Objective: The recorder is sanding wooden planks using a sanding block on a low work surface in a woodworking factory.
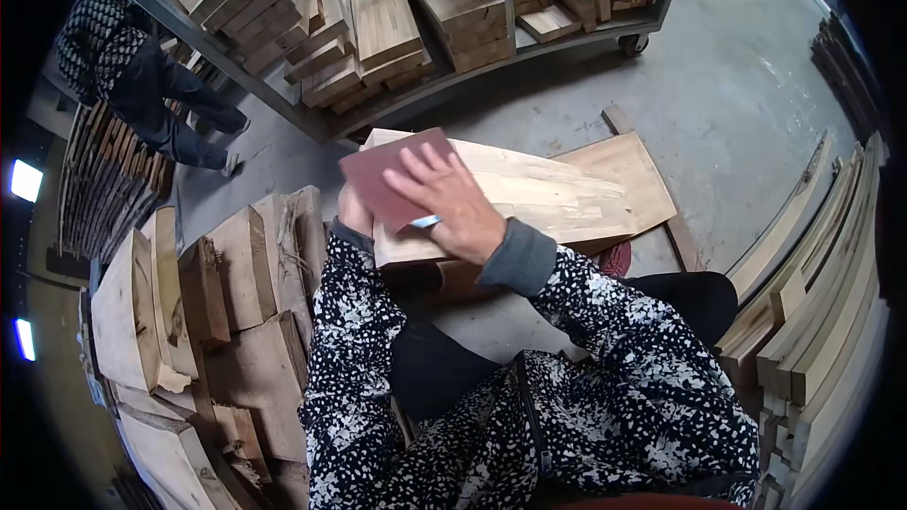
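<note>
A reddish-brown sheet of sandpaper (378, 173) lies over the left end of a pale, glued-up wooden board (539, 191). My right hand (455, 206) rests flat on the sheet, its fingers stretched and apart. A small bluish-white bit shows by its thumb side; I cannot make out what it is. My left hand (355, 214) is at the board's left end, beside the sheet's lower left edge. The sheet hides most of its fingers. The board lies across in front of me, on top of a browner wooden panel (635, 170).
A wheeled metal rack (510, 0) stacked with wood blocks stands ahead. Thick rough planks (250, 359) crowd my left side, and long strips (831, 321) are piled at the right. A person (156, 85) stands far left. Grey concrete floor (737, 104) shows at the far right.
</note>
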{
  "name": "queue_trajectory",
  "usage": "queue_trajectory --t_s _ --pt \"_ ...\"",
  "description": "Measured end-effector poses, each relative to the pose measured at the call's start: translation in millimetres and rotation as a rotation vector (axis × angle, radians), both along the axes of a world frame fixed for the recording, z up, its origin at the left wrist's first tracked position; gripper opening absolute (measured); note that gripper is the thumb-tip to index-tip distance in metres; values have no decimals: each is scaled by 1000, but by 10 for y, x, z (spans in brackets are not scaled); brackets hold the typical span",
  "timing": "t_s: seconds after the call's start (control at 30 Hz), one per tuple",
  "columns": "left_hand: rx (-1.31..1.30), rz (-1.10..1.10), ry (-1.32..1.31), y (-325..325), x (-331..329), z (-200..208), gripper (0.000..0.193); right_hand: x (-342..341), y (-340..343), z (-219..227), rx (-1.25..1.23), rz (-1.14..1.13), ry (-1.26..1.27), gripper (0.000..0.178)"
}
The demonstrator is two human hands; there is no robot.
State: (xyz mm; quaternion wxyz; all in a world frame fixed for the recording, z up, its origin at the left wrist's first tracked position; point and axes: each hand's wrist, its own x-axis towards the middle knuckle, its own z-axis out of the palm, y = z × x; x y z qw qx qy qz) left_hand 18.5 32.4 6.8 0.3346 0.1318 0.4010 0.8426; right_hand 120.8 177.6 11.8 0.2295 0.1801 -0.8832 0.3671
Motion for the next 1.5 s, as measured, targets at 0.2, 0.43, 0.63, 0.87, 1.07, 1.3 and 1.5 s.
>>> queue_trajectory --t_s 0.2,0.43,0.63,0.87,1.07,1.3,1.5 --pt "-354 292 58 22 112 174 43 386 1511 -1736 -248 -457 -250 40" --pt "-371 289 62 10 4 135 43 993 1514 -2090 -176 -551 -327 44" --pt "-82 -67 -161 52 54 243 45 576 57 -102 -65 18 -129 51" --pt "-253 158 -118 -92 87 167 44 530 163 -445 26 -71 -95 51" --pt "-256 153 -96 -45 -34 34 44 1383 2007 -2805 305 -703 -261 29" --pt "-173 73 -97 -42 77 204 46 754 919 -1616 -74 -580 -394 45" --pt "-220 -128 -159 12 59 275 47 485 -23 -81 -88 160 -75 50"
